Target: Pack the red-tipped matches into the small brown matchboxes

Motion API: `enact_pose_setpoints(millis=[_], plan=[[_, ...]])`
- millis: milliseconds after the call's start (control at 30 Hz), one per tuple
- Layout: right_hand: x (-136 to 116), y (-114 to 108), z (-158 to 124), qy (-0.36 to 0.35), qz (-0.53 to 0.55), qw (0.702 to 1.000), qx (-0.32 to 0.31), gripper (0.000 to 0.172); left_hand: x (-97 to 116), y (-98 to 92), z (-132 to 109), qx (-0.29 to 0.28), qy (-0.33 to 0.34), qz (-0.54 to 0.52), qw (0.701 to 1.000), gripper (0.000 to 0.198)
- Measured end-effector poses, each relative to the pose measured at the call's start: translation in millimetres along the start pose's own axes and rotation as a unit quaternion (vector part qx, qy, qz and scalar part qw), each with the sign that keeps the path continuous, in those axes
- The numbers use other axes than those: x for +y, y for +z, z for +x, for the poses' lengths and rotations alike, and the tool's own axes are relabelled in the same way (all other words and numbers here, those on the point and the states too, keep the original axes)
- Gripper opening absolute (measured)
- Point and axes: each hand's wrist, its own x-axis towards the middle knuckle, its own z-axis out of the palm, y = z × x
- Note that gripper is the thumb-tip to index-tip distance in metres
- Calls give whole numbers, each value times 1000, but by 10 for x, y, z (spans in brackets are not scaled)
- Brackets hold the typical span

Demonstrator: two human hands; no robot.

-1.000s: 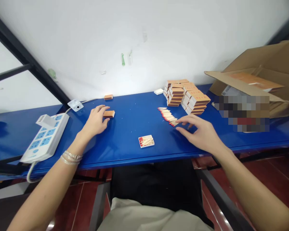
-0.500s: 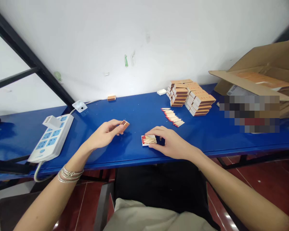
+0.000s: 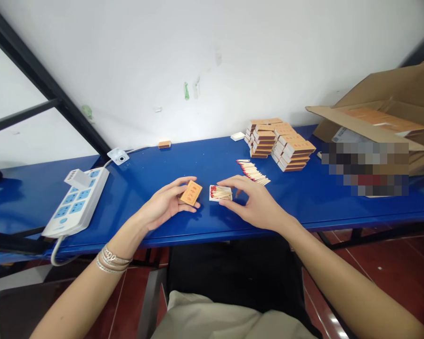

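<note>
My left hand (image 3: 162, 206) is shut on an orange matchbox sleeve (image 3: 191, 193), whose printed face shows red characters. Just to its right, a white matchbox tray (image 3: 221, 192) filled with red-tipped matches rests on the blue table (image 3: 155, 165). My right hand (image 3: 256, 202) grips that tray at its right end, between thumb and index finger. Behind the hand lies a row of loose red-tipped matches (image 3: 252, 172), not touched by my fingers. Beyond them rise stacked orange-and-white matchboxes (image 3: 281, 143).
A white power strip (image 3: 79, 200) lies at the table's left, and a single matchbox (image 3: 164, 144) sits by the wall. A small white box (image 3: 237, 136) stands behind the stacks. An open cardboard carton (image 3: 374, 113) sits at the right, partly behind a blurred patch.
The left hand has turned the sleeve so its orange printed face shows. The tray has shifted slightly away from me, and my hands now stand closer together.
</note>
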Motion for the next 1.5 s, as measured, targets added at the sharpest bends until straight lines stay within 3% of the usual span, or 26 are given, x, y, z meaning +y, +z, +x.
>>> enact_pose_setpoints(millis=[200, 467, 633, 833, 1067, 1167, 1267, 1500], plan=[[-211, 44, -106, -13, 29, 999, 24, 31, -147, 224, -70, 47, 61, -186, 980, 39], [-278, 118, -104, -7, 20, 998, 64, 32, -357, 434, -13, 92, 115, -262, 954, 26], [-265, 100, -118, 3, -6, 998, 69, 32, -411, 451, -5, 103, 158, -233, 954, 16], [-273, 180, -129, -44, -43, 996, 63, 22, -450, 471, 29, 136, 195, -153, 959, 32], [-225, 306, -229, -88, -96, 988, 86, 32, -525, 518, -23, 138, 188, -129, 964, 49], [-241, 332, -264, -88, -106, 987, 81, 34, -561, 567, -47, 167, 191, -122, 960, 53], [-268, 343, -273, -79, -106, 987, 87, 36, -584, 606, -55, 192, 197, -113, 955, 52], [-271, 353, -251, -105, -90, 986, 91, 33, -614, 592, -68, 180, 214, -85, 956, 40]])
